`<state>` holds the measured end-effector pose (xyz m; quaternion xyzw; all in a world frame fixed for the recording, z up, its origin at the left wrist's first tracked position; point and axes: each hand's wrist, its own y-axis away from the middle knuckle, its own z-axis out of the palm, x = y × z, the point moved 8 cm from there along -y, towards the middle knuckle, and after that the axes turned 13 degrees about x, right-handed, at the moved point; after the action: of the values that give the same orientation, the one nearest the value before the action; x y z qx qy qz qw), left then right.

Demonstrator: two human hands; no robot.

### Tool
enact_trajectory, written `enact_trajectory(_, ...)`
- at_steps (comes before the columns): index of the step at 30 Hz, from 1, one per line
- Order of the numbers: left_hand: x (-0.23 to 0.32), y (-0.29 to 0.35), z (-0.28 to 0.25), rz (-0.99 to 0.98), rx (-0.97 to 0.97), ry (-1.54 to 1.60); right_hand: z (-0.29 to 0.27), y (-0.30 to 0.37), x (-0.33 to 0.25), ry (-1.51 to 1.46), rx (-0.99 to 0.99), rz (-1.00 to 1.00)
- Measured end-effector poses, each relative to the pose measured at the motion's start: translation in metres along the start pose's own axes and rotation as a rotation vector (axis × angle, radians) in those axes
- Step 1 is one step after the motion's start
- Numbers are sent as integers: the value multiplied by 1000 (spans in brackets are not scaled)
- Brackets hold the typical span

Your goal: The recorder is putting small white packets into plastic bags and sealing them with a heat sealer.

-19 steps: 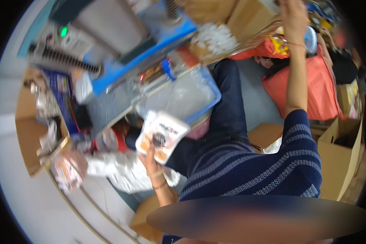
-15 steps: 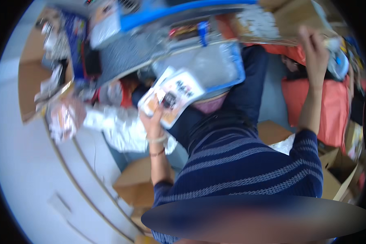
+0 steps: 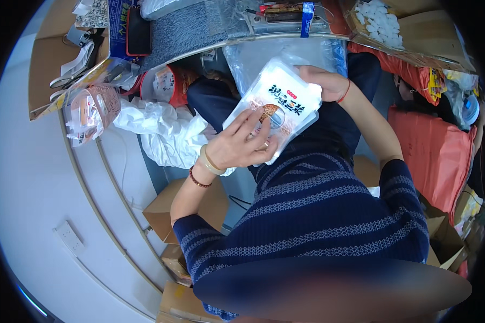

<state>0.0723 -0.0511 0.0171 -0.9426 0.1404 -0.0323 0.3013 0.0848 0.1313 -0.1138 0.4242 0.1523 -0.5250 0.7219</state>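
Observation:
A stack of white printed plastic pouches (image 3: 285, 91) is tilted above my lap, with dark lettering and a round brown picture on its top face. My left hand (image 3: 246, 141) holds the near left part of the stack, its bent fingers lying over the printed front. At the far right edge my right hand (image 3: 327, 83) grips the stack, thumb side up, with its other fingers hidden behind. Beneath the pouches, a clear plastic bag (image 3: 242, 64) lies at the table edge, partly covered.
A grey-blue textured mat (image 3: 194, 32) covers the table, where a black phone (image 3: 138, 31) leans at the left. An open carton (image 3: 431, 35) with white pieces stands far right. White crumpled plastic (image 3: 167, 137) and a cardboard box (image 3: 186, 207) are at my left; red bags (image 3: 428, 156) lie right.
My right hand has come from the carton at the far right to the pouches. My left hand has brought them rightward over my lap, and both hands now hold the stack.

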Motion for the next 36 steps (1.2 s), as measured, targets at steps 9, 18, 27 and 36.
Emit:
enact_trajectory(9, -93, 86, 9, -1202, 612, 471, 45, -22, -55, 140, 188, -233)
enact_trajectory(18, -181, 130, 31, -1461, 734, 959, 64, -95, -75, 563, 450, -806)
enact_trajectory(27, -285, 79, -6, -996, 945, 47, 72, -172, -124, 666, 879, -1032)
enact_trajectory(36, -302, 116, 11, -1075, 996, 269, 82, -191, -101, 491, 651, -1065)
